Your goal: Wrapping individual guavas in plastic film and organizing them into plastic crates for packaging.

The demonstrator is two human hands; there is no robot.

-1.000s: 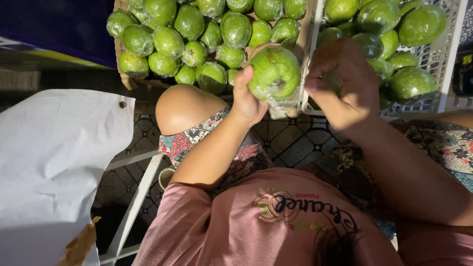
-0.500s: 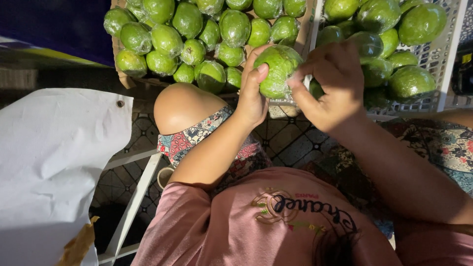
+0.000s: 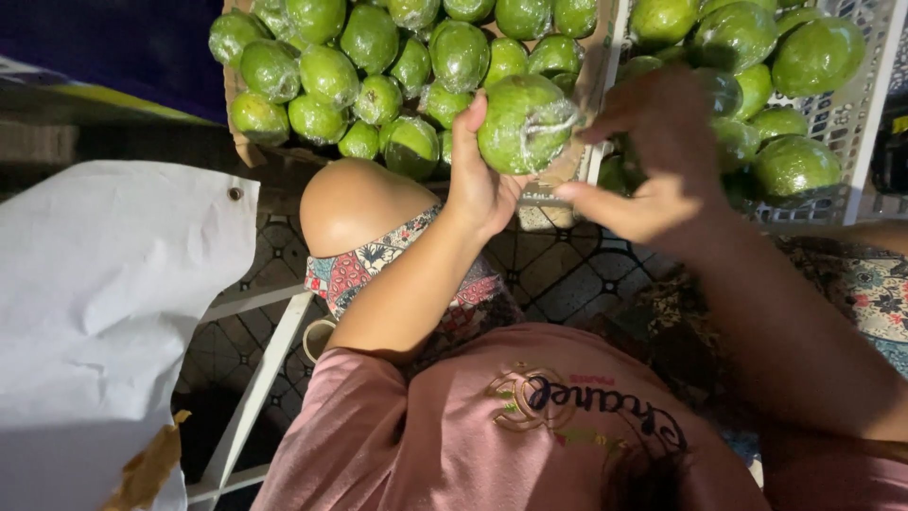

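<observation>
Green fruit [image 3: 523,123] w/ clear film on it, gripped in left hand [image 3: 478,185], fingers curled round its left side, held just above knee [image 3: 355,203] & in front of cardboard box [image 3: 236,114] of similar wrapped fruit. Right hand [image 3: 653,166] just right of fruit, fingers pinched on film edge at fruit's right side. White crate [image 3: 865,104] w/ more fruit right of fruit; white paper [image 3: 95,303] well left of it.

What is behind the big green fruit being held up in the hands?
Behind the big green fruit, held by the left hand with the right hand beside it, lies a cardboard box of wrapped green fruits. The box's near edge there is hidden.
</observation>
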